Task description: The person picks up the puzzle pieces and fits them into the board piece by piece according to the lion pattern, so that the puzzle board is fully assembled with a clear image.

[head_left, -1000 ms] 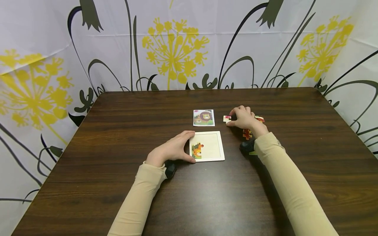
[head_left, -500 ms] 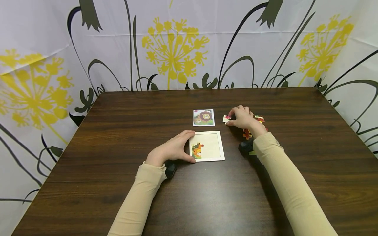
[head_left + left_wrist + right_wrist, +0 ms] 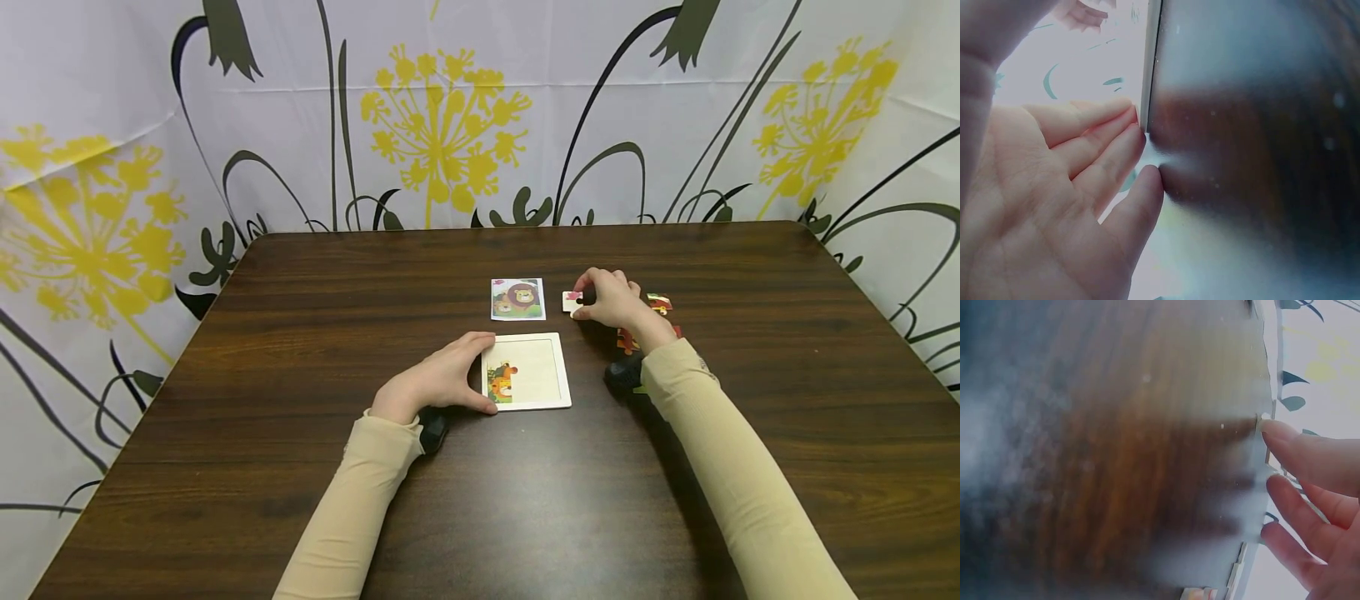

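Observation:
A white puzzle tray [image 3: 564,371] lies flat on the table, with an orange-and-green puzzle section [image 3: 500,387] in its lower left. My left hand [image 3: 431,382] holds the tray's left side, thumb at the near corner and fingers at the far one. In the left wrist view, fingertips [image 3: 1132,134] meet the tray's edge [image 3: 1147,75]. To the right, my right hand [image 3: 613,302] pinches a white puzzle piece [image 3: 570,298] with a pink patch between thumb and index finger. The right wrist view shows the thumb at the piece's thin edge; its printed face is hidden there.
Behind the tray lies a square picture card [image 3: 517,302] with a lion on it. Red-and-yellow puzzle pieces [image 3: 660,303] lie under and beyond the right hand, partly covered by it. The dark wooden table [image 3: 480,500] reaches back to a flowered cloth [image 3: 480,108].
The right hand has slid slightly left, carrying the pinched puzzle piece toward the picture card. More of the pieces behind it shows. The left hand and tray have stayed put.

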Action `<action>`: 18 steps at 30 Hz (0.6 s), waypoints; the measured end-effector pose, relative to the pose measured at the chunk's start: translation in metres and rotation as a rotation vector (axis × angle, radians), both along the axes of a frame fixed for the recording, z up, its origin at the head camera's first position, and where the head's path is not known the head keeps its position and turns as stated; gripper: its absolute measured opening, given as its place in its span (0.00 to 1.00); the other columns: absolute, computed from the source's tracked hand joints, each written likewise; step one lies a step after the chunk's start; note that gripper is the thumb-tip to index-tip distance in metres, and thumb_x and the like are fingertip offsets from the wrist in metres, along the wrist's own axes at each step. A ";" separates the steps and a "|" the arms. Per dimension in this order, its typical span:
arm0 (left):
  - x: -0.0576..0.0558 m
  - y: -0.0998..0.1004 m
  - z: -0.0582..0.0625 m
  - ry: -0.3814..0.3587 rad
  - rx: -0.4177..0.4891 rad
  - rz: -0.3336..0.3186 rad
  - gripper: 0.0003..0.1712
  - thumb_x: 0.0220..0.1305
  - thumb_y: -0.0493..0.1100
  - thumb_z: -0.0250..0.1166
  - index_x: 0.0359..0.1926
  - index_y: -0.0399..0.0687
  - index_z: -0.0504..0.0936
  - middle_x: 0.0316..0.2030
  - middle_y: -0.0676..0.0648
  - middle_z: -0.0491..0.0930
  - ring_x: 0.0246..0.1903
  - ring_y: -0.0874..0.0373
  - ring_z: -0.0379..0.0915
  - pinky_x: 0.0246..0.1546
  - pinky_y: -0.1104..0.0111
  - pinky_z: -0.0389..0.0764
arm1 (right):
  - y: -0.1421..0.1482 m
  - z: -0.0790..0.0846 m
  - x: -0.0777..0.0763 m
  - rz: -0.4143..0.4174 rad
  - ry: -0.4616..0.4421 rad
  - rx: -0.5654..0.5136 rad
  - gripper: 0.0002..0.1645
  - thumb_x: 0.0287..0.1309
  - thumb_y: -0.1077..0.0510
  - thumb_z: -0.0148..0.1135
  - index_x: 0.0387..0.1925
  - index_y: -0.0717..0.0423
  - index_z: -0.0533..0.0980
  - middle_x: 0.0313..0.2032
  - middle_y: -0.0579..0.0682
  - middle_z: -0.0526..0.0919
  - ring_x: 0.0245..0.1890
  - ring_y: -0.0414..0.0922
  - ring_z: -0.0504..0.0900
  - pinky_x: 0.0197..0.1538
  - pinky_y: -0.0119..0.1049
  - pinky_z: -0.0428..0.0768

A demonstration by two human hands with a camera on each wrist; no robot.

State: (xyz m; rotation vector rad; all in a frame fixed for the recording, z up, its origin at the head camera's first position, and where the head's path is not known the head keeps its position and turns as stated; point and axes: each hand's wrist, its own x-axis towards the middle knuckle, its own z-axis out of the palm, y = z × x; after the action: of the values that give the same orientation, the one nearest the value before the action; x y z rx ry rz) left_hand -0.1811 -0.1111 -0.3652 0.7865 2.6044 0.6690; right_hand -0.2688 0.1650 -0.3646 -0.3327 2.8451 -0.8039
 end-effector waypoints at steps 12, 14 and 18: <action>0.000 0.000 0.001 -0.001 0.009 -0.002 0.56 0.44 0.51 0.76 0.69 0.36 0.57 0.69 0.41 0.57 0.68 0.49 0.54 0.68 0.58 0.59 | 0.001 -0.001 -0.001 0.001 0.009 -0.067 0.20 0.48 0.60 0.69 0.43 0.59 0.72 0.42 0.58 0.79 0.46 0.54 0.75 0.58 0.62 0.56; 0.000 0.000 0.002 0.002 0.009 -0.004 0.55 0.44 0.51 0.76 0.69 0.35 0.57 0.69 0.40 0.57 0.68 0.48 0.55 0.67 0.58 0.60 | 0.001 -0.001 -0.001 -0.001 0.009 -0.075 0.20 0.48 0.61 0.69 0.43 0.59 0.72 0.40 0.58 0.79 0.44 0.53 0.75 0.57 0.61 0.57; 0.000 0.000 0.003 -0.004 0.006 -0.002 0.55 0.44 0.51 0.76 0.69 0.36 0.57 0.69 0.40 0.57 0.68 0.48 0.55 0.67 0.57 0.60 | 0.001 -0.002 -0.001 0.001 0.013 -0.085 0.19 0.49 0.61 0.68 0.42 0.58 0.72 0.37 0.57 0.79 0.42 0.52 0.75 0.57 0.59 0.58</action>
State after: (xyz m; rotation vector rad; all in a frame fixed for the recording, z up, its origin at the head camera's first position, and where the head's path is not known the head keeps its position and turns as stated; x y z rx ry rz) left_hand -0.1807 -0.1115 -0.3625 0.7884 2.5990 0.6781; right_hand -0.2695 0.1655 -0.3667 -0.3518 2.8279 -0.9273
